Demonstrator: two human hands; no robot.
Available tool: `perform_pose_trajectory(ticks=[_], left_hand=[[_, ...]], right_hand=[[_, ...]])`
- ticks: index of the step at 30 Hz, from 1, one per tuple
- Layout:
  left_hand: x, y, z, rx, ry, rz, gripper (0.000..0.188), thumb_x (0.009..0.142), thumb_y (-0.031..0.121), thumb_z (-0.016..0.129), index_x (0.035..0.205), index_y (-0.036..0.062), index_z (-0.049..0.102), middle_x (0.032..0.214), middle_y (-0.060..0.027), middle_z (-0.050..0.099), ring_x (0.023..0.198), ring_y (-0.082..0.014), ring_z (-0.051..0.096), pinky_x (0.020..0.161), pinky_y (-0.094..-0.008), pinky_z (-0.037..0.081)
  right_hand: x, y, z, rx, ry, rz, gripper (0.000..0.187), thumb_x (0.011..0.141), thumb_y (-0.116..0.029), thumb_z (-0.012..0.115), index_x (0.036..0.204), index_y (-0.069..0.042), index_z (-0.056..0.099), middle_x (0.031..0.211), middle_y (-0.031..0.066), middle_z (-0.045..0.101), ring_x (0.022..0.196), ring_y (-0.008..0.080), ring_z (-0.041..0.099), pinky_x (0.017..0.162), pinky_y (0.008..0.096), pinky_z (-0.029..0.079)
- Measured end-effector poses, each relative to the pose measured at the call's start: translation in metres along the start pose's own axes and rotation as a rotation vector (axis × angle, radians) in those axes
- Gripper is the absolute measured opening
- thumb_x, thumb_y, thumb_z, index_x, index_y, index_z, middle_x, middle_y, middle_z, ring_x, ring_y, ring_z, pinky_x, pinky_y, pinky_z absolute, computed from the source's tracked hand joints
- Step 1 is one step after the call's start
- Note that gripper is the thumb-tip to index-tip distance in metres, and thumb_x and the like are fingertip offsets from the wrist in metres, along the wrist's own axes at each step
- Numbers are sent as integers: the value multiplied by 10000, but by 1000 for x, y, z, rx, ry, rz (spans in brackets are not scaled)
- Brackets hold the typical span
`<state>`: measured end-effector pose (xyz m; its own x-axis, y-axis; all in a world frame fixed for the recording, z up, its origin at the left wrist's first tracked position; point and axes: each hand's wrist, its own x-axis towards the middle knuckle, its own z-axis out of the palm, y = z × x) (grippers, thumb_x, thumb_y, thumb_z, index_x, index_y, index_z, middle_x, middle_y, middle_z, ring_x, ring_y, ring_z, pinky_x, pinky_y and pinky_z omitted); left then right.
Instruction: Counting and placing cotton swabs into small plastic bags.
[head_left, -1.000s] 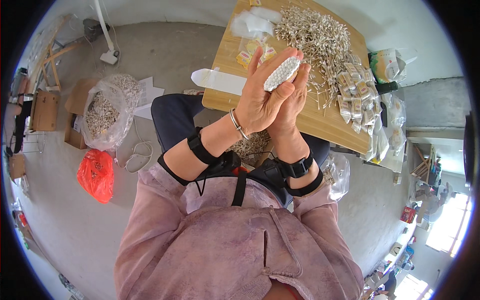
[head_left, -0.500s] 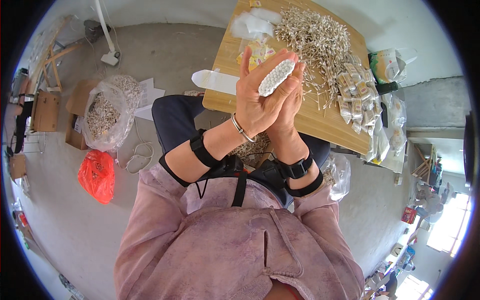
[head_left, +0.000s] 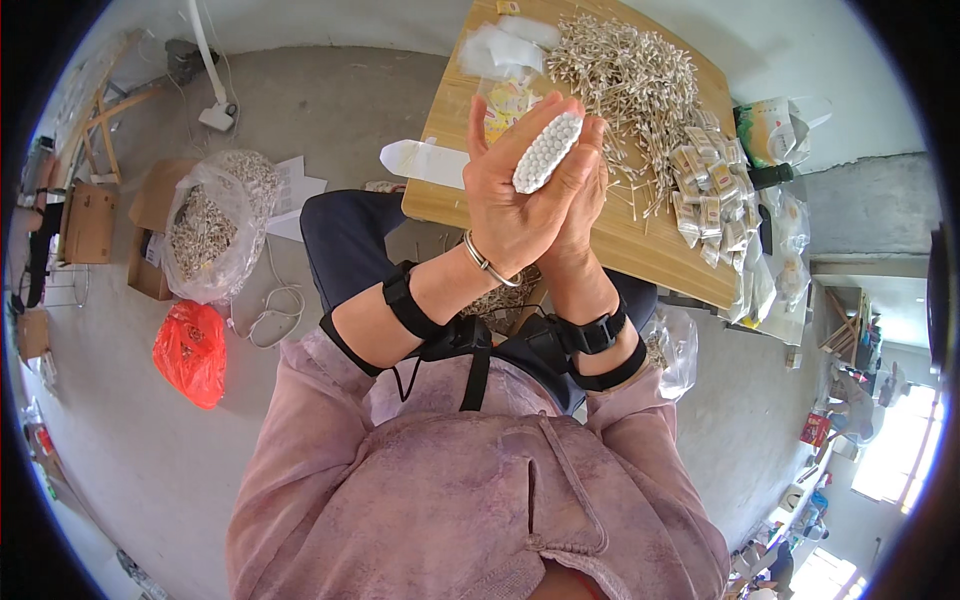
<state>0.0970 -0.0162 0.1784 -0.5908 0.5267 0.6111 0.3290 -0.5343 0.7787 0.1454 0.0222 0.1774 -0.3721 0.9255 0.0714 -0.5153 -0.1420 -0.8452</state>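
Observation:
A tight bundle of cotton swabs [head_left: 548, 153] is clasped between my two palms, its white tips facing up in an oval. My left hand [head_left: 500, 195] wraps the near left side, with one finger raised apart from the rest. Pressed against the other side is my right hand [head_left: 582, 205], its fingers partly hidden behind the bundle. The sticks of the bundle are hidden inside my hands. Beyond them on the wooden table [head_left: 640, 240] lies a big heap of loose cotton swabs [head_left: 640, 85]. Yellow printed packets [head_left: 508, 108] lie just past my left fingers.
Small filled packs [head_left: 712, 185] are piled at the table's right side. Clear plastic bags [head_left: 495, 52] lie at its far left, and a white strip [head_left: 420, 162] juts over its left edge. On the floor at left are a swab-filled bag [head_left: 215, 225] and a red bag [head_left: 190, 350].
The bundle has tilted slightly more upright between my palms, and both hands have shifted a little to the left. My hold on it stays closed.

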Motion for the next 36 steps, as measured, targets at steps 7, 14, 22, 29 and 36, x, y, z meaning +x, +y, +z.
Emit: perform_pose_trajectory(ticks=[7,14,22,29,36], left_hand=[[4,7,2,43,95,8,256,748,140,732,984,67,665,926,-43,699,960,-161,650,1096,-435,144],[6,11,1,55,100,33,230,745,135,735,957,64,679,914,-56,701,955,-155,651,1096,-439,143],[10,12,3,72,123,55,231,728,124,748,944,75,686,899,-53,701,971,-158,647,1101,-438,122],[10,9,1,83,123,71,219,727,133,751,930,79,687,902,-52,700,980,-167,645,1104,-438,108],[12,9,0,86,119,61,206,736,143,742,925,82,690,897,-64,701,975,-172,648,1105,-440,104]], right_hand=[[1,0,-1,-67,42,-25,444,968,-464,368,825,-73,523,714,-1,526,651,79,500,560,233,434],[2,5,2,20,87,-29,438,967,-464,370,807,-83,514,710,-4,519,638,75,483,548,236,424],[6,9,-1,64,66,-6,395,980,-420,372,841,-83,522,722,-9,517,651,72,491,557,226,434],[3,6,10,213,73,20,385,987,-404,358,870,-74,519,770,-8,524,675,73,498,573,215,437],[4,5,5,48,-2,-40,411,974,-429,375,831,-75,529,738,-6,522,648,76,489,547,222,412]])
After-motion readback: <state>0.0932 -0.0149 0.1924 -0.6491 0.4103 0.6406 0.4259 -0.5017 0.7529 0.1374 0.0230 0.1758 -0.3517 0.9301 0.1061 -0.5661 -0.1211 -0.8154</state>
